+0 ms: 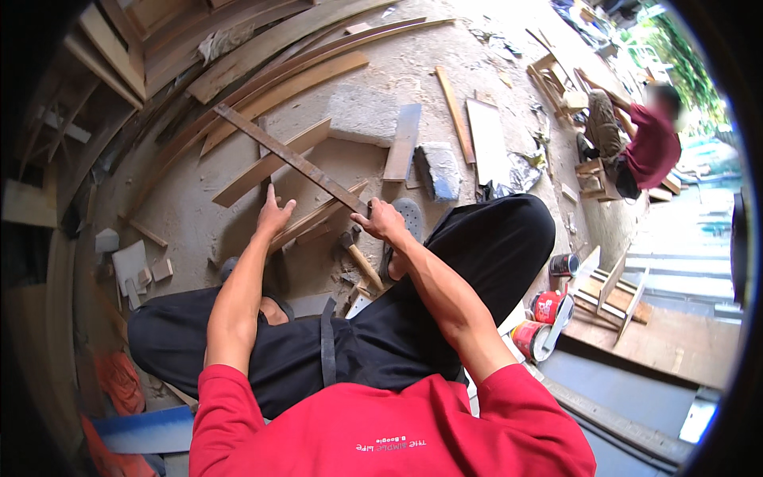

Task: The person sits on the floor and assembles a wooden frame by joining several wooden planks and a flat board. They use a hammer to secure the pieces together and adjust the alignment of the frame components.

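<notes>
My right hand [384,220] is closed round the near end of a long, narrow brown strip [286,155], whose kind I cannot make out. The strip slants away to the far left, passing over a light wooden board [242,185]. My left hand [276,212] has its index finger and thumb stretched apart, just short of that board; whether a fingertip touches it I cannot tell. Between my hands lies another wooden piece [322,213], partly hidden by the strip and my right hand. A hammer [364,265] with a wooden handle rests close below my right hand, between my legs.
Long planks [294,91] lie at the far left. Ahead are a concrete slab [363,114], a short board [404,143] and a block [439,171]. Paint cans [531,338] stand on my right, near a slatted wooden piece [612,290]. Another person [648,151] sits at the far right.
</notes>
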Tool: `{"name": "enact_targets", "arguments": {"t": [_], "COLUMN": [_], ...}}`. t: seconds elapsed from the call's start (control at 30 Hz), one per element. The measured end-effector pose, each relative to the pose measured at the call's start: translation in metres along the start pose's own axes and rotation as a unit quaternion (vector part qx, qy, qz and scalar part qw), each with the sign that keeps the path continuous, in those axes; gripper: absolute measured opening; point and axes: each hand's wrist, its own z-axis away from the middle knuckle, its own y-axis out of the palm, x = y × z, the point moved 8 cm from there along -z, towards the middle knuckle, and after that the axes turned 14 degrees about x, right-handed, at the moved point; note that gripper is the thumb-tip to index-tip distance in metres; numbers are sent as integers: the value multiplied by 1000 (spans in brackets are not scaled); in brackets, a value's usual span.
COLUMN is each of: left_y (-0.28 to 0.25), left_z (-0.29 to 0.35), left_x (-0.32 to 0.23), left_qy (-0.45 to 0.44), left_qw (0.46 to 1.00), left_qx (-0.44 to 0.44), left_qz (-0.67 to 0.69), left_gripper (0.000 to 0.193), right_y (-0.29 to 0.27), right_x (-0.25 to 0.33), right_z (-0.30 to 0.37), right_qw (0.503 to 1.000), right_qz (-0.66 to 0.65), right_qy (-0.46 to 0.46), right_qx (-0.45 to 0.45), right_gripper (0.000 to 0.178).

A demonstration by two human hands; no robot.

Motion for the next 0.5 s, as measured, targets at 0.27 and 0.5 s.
{"name": "enact_targets", "arguments": {"t": [0.27,0.5], "left_y": [36,50], "left_z": [13,50], "left_x": [-82,-68], "left_qy": [71,80], "left_qw": [987,967], "left_qx": [89,112], "left_qz": [-111,-214], "left_gripper": [88,78], "right_y": [4,25], "right_x": [-17,-5], "right_z": [37,24], "right_qw": [999,995], "right_qz": [36,58], "right_qy": [1,51], "right_qx": [-11,62], "right_gripper": [60,73]}}
